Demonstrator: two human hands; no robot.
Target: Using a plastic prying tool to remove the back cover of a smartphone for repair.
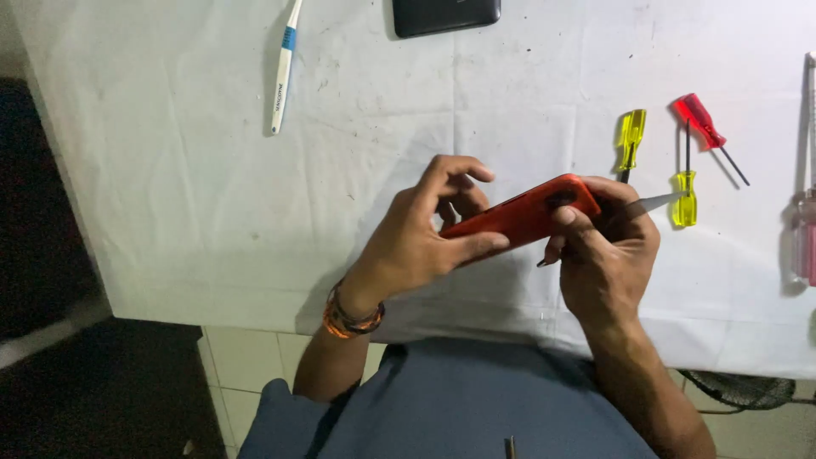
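A white cloth, creased and lightly smudged, covered the table (212,212). At the far left of it lay a slim white toothbrush (284,68) with a blue band on its handle, pointing away from the person. Next along, at the top edge, sat the corner of a flat, dark rectangular device (445,14) with rounded corners. Below it, above the table's near edge, the left hand (421,238), with braided orange and dark bands at its wrist, had its grip closed around the left end of a smooth orange-red phone (520,214), thumb along the lower edge and fingers curled over the top. The phone was held off the cloth, tilted up to the right, between both hands. The right hand (605,255) gripped its right end and also pinched thin metal tweezers (654,203), whose pointed tip stuck out to the right. Beyond lay two small screwdrivers with clear yellow plastic handles (631,136) (684,200), then a red-handled one (702,123), and a pinkish clear handle (806,238) at the right edge.
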